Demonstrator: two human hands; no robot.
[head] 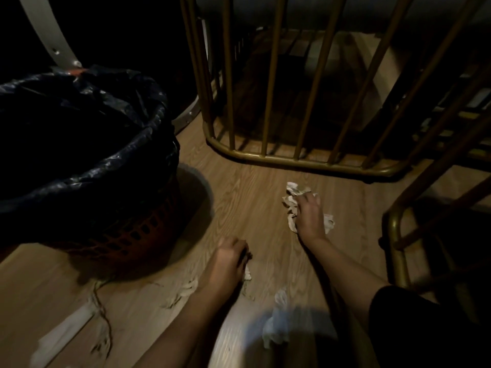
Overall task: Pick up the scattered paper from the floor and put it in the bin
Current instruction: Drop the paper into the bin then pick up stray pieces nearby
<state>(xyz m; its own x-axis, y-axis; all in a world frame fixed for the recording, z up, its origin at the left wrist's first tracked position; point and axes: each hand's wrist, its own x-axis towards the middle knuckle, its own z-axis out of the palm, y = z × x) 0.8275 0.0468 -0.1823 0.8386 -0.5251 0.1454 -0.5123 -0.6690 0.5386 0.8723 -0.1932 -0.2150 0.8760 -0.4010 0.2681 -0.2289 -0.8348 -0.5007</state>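
Right hand grips crumpled paper on woodgrain floor.

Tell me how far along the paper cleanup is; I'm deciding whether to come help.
Early on. Nothing shows inside the dark bin. In hand: the right hand closes on crumpled paper; the left hand grips a scrap. Left: shreds and a white wad on the floor.

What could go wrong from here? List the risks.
1. The right hand presses on crumpled paper with bits sticking out on both sides; some may drop on the way to the bin.
2. Small scraps beside the left hand are pale against the dim wooden floor and easy to miss.
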